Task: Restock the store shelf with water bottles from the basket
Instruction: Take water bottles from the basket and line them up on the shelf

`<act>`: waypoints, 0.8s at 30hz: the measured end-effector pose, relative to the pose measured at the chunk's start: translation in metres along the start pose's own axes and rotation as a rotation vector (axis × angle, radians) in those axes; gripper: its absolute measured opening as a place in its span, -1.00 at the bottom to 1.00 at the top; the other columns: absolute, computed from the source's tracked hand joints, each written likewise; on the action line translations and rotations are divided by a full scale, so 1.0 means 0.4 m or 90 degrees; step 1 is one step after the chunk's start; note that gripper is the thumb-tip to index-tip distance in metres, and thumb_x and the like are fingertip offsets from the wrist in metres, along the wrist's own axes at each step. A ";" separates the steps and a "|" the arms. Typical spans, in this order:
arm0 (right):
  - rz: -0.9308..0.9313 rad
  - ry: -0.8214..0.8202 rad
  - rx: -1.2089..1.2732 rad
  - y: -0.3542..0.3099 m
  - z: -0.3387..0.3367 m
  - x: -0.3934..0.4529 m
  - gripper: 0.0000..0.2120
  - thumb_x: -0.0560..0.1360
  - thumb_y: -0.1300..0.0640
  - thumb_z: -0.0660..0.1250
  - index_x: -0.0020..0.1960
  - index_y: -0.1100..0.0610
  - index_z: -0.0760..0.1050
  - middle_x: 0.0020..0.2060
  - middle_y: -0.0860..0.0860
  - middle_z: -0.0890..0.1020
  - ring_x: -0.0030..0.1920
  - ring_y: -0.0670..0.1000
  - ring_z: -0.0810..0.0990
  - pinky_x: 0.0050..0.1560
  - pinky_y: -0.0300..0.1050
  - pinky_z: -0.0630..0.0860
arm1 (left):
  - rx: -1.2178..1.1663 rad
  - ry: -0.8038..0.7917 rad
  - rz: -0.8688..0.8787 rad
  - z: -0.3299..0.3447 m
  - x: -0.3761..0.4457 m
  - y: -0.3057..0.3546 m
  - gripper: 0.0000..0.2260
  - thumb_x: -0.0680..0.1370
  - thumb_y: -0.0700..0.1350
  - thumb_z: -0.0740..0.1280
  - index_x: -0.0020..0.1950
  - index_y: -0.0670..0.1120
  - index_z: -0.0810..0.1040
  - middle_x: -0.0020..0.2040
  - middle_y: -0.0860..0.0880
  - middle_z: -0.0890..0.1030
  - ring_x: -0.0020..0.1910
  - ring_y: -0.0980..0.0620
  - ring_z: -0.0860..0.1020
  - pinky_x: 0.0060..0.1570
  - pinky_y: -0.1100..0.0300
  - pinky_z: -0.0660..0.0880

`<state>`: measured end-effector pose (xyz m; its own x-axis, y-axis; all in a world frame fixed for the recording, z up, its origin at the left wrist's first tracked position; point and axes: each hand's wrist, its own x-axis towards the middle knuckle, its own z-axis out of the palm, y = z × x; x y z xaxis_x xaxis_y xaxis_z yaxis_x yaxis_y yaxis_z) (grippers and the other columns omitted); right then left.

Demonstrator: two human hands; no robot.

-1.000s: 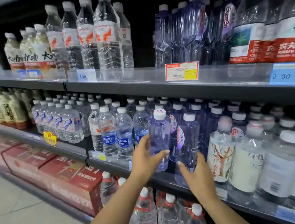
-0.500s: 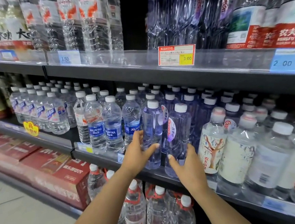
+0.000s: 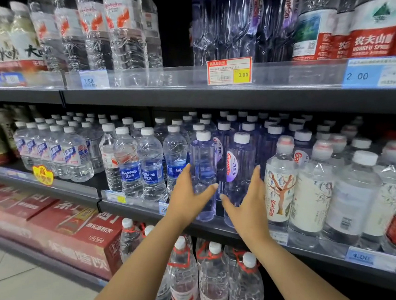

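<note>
A store's middle shelf (image 3: 222, 222) crosses mid-frame, crowded with bottles. The left hand (image 3: 188, 196) wraps its fingers around a violet water bottle (image 3: 202, 173) at the shelf's front edge; the right hand (image 3: 247, 203), fingers straight, rests against its neighbour (image 3: 238, 168). Likely squaring rows; next, release and fetch another bottle from the unseen basket.

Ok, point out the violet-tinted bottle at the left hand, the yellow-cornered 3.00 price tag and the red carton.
Violet-tinted plastic bottle (image 3: 203, 173): head view, mid body.
Yellow-cornered 3.00 price tag (image 3: 229, 71): head view, centre.
Red cardboard carton (image 3: 80, 241): head view, front face.
</note>
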<state>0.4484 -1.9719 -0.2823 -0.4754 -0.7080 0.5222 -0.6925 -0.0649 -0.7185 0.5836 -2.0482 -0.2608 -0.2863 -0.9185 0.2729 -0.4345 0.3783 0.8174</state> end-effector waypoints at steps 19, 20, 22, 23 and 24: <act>0.060 -0.047 -0.165 -0.026 -0.028 0.041 -0.16 0.56 0.03 0.28 0.54 0.12 -0.28 0.48 0.12 0.20 0.31 0.09 0.43 0.10 -0.12 0.46 | 0.025 -0.010 0.024 0.022 0.039 0.005 -0.30 0.54 0.05 0.35 0.57 -0.01 0.04 0.42 -0.07 0.35 0.34 -0.04 0.39 0.31 0.03 0.39; 0.064 -0.046 -0.176 -0.024 -0.020 0.042 -0.17 0.57 0.03 0.26 0.53 0.14 -0.30 0.45 0.13 0.24 0.28 0.10 0.45 0.09 -0.11 0.47 | 0.029 -0.018 0.026 0.025 0.039 0.002 -0.31 0.57 0.01 0.31 0.58 0.00 -0.02 0.45 -0.06 0.34 0.35 -0.05 0.40 0.29 0.04 0.40; 0.084 -0.036 -0.171 -0.018 -0.006 0.046 -0.17 0.58 0.05 0.24 0.52 0.14 -0.34 0.45 0.14 0.25 0.26 0.11 0.48 0.08 -0.07 0.50 | 0.037 -0.036 0.022 0.035 0.039 -0.007 -0.31 0.61 -0.07 0.26 0.58 0.02 -0.13 0.50 -0.05 0.28 0.37 -0.05 0.40 0.21 0.09 0.42; 0.095 -0.032 -0.163 -0.014 0.001 0.048 -0.18 0.58 0.07 0.24 0.52 0.14 -0.34 0.47 0.14 0.24 0.25 0.13 0.49 0.07 -0.05 0.50 | 0.036 -0.042 0.020 0.040 0.037 -0.010 -0.30 0.61 -0.07 0.26 0.57 0.03 -0.15 0.52 -0.05 0.24 0.39 -0.05 0.38 0.21 0.10 0.41; 0.105 -0.031 -0.155 -0.011 0.007 0.049 -0.19 0.59 0.08 0.23 0.53 0.14 -0.32 0.47 0.14 0.23 0.25 0.14 0.49 0.08 -0.02 0.51 | 0.028 -0.038 0.017 0.048 0.036 -0.013 -0.27 0.59 -0.03 0.30 0.57 0.03 -0.15 0.53 -0.05 0.21 0.41 -0.05 0.35 0.25 0.09 0.38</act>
<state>0.4437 -1.9873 -0.2700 -0.5699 -0.7286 0.3800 -0.7206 0.2208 -0.6572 0.5656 -2.0614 -0.2708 -0.3479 -0.9000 0.2625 -0.4633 0.4084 0.7865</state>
